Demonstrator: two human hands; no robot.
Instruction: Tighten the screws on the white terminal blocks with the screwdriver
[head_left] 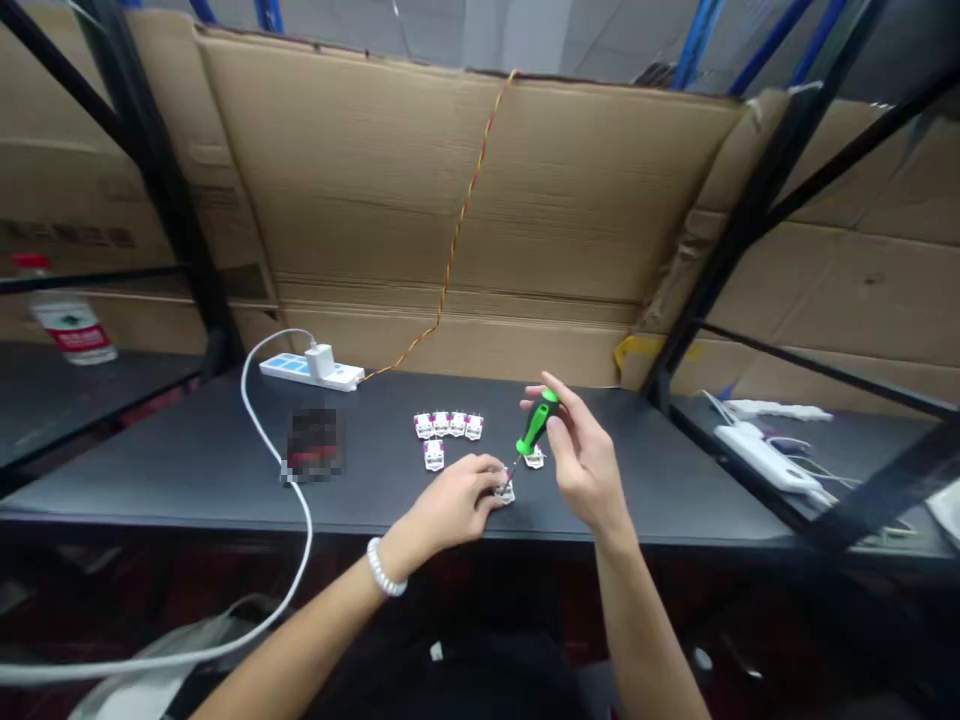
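Observation:
My right hand (581,450) grips a green and black screwdriver (537,422), tilted with its shaft running down to the left. The tip meets a small white and purple part (505,493) near the front edge of the shelf. Thumb and fingers of my left hand (469,490) pinch that part from its left side. Another such white part (535,458) lies just behind the screwdriver, partly covered by it. Farther left, several similar white and purple parts (448,425) stand in a row, with a single one (434,455) in front of them.
A white power strip (341,376) with a plugged-in adapter (320,361) lies back left. Its white cable (306,515) hangs over the front edge. A blurred dark object (313,442) sits nearby. Black posts (169,190) flank the shelf, and cardboard (450,200) stands behind.

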